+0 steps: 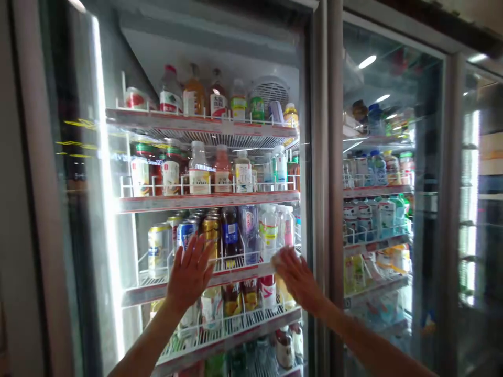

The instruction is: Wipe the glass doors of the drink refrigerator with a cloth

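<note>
Both hands are raised before a lit drinks fridge, with faint reflections lying over the shelves. My left hand (pixel 189 269) has its fingers stretched out and holds nothing. In the view it overlaps a blue can (pixel 186 231) and gold cans (pixel 211 225) on the middle shelf. My right hand (pixel 294 275), slightly blurred, also has extended fingers and nothing in it. It appears in front of the shelf's edge, below a clear bottle with a yellow-green label (pixel 269 230). Between the hands stand a dark bottle with a blue label (pixel 230 230) and a purple-blue bottle (pixel 249 230). Whether either hand touches glass I cannot tell.
Bottles and jars fill the upper shelves (pixel 212 201), and more bottles stand on the lower shelf (pixel 236 340). A metal door frame (pixel 328 157) runs upright to the right of the lit section. Beyond it, another glass door (pixel 377 84) covers more stocked shelves.
</note>
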`<state>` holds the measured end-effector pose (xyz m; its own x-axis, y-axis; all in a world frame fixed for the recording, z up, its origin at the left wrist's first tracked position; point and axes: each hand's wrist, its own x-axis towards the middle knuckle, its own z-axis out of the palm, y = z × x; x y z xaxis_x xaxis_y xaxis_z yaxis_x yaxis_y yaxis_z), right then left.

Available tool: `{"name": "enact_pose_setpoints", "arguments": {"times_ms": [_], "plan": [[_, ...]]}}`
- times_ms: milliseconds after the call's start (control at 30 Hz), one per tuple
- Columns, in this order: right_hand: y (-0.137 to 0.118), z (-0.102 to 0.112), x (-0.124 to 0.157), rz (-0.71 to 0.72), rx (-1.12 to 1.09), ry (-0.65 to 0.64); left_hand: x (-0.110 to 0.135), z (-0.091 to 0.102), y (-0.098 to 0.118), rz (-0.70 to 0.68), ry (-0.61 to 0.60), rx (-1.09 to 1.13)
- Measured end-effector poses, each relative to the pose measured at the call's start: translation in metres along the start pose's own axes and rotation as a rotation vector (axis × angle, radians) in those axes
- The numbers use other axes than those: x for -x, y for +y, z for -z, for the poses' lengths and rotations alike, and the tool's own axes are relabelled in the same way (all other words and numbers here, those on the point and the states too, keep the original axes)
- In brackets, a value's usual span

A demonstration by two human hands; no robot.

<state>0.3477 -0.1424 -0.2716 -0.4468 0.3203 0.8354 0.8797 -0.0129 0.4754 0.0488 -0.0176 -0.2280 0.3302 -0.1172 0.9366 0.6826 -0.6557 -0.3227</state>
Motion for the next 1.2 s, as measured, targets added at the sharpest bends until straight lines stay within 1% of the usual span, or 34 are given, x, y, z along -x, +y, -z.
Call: {"name": "enact_pose_setpoints", "arguments": {"times_ms": [33, 67, 100, 133, 167, 200, 233, 267, 300, 333, 367, 433, 467, 500, 533, 600, 633, 667, 700, 733, 767, 833, 867, 900, 933, 967, 1033, 1067, 1100, 1133, 1200], "plan": [[-0.010, -0.002, 0.017, 0.064, -0.002, -0.030, 0.007, 0.000, 0.001, -0.001, 0.002, -0.003], [-0.012, -0.003, 0.024, 0.090, 0.000, -0.051, 0.011, 0.000, 0.001, 0.002, 0.004, -0.007], [-0.009, -0.003, 0.022, 0.065, 0.014, -0.046, 0.013, 0.000, 0.001, 0.006, 0.007, -0.008], [-0.001, -0.002, 0.012, -0.011, 0.034, -0.016, 0.013, 0.000, 0.001, 0.008, 0.011, -0.006], [0.009, -0.001, -0.002, -0.119, 0.058, 0.032, 0.012, 0.000, 0.001, 0.009, 0.012, -0.002], [0.017, -0.001, -0.017, -0.262, 0.081, 0.097, 0.011, 0.001, 0.000, 0.012, 0.011, 0.004], [0.022, -0.001, -0.029, -0.370, 0.091, 0.149, 0.010, 0.001, 0.000, 0.017, 0.010, 0.009], [0.022, -0.002, -0.036, -0.441, 0.096, 0.182, 0.009, 0.001, 0.000, 0.023, 0.007, 0.015], [0.016, -0.004, -0.036, -0.463, 0.093, 0.195, 0.010, 0.002, -0.001, 0.027, 0.003, 0.019], [0.006, -0.006, -0.031, -0.429, 0.080, 0.181, 0.011, 0.003, -0.002, 0.025, -0.002, 0.023], [-0.005, -0.007, -0.021, -0.359, 0.065, 0.147, 0.013, 0.003, -0.002, 0.018, -0.008, 0.028], [-0.023, -0.008, 0.003, -0.181, 0.022, 0.053, 0.018, 0.005, -0.004, 0.000, -0.014, 0.038], [-0.025, -0.008, 0.011, -0.139, 0.012, 0.028, 0.020, 0.005, -0.004, -0.008, -0.013, 0.039], [-0.023, -0.008, 0.015, -0.146, 0.011, 0.027, 0.022, 0.005, -0.004, -0.012, -0.009, 0.036], [-0.018, -0.008, 0.015, -0.208, 0.019, 0.056, 0.024, 0.005, -0.005, -0.009, 0.000, 0.030], [-0.009, -0.009, 0.003, -0.405, 0.028, 0.152, 0.025, 0.004, -0.004, -0.004, 0.018, 0.014], [-0.010, -0.010, -0.005, -0.492, 0.022, 0.199, 0.026, 0.004, -0.004, -0.001, 0.024, 0.007], [-0.016, -0.013, -0.012, -0.548, 0.009, 0.230, 0.026, 0.003, -0.003, 0.006, 0.028, 0.004], [-0.027, -0.017, -0.017, -0.560, -0.013, 0.236, 0.026, 0.003, -0.002, 0.014, 0.028, 0.004], [-0.042, -0.020, -0.020, -0.521, -0.041, 0.215, 0.026, 0.003, -0.002, 0.022, 0.024, 0.004], [-0.057, -0.024, -0.020, -0.443, -0.072, 0.171, 0.026, 0.003, -0.001, 0.030, 0.018, 0.003], [-0.079, -0.027, -0.018, -0.235, -0.132, 0.069, 0.026, 0.004, 0.000, 0.038, 0.006, -0.003], [-0.082, -0.027, -0.017, -0.155, -0.149, 0.036, 0.026, 0.005, 0.000, 0.037, 0.002, -0.009], [-0.080, -0.026, -0.018, -0.120, -0.148, 0.036, 0.026, 0.005, 0.000, 0.036, -0.001, -0.017], [-0.073, -0.025, -0.021, -0.147, -0.132, 0.065, 0.026, 0.005, 0.000, 0.033, -0.003, -0.023], [-0.065, -0.023, -0.026, -0.226, -0.105, 0.114, 0.026, 0.006, 0.000, 0.031, -0.005, -0.027], [-0.055, -0.023, -0.039, -0.450, -0.054, 0.225, 0.026, 0.006, 0.000, 0.030, -0.009, -0.029], [-0.057, -0.024, -0.046, -0.525, -0.050, 0.257, 0.026, 0.006, 0.000, 0.028, -0.010, -0.028], [-0.064, -0.025, -0.052, -0.538, -0.065, 0.257, 0.026, 0.006, 0.000, 0.026, -0.010, -0.026], [-0.075, -0.027, -0.057, -0.485, -0.096, 0.228, 0.026, 0.006, -0.001, 0.022, -0.009, -0.022], [-0.095, -0.030, -0.060, -0.268, -0.165, 0.149, 0.027, 0.007, -0.002, 0.015, 0.000, -0.019]]}}
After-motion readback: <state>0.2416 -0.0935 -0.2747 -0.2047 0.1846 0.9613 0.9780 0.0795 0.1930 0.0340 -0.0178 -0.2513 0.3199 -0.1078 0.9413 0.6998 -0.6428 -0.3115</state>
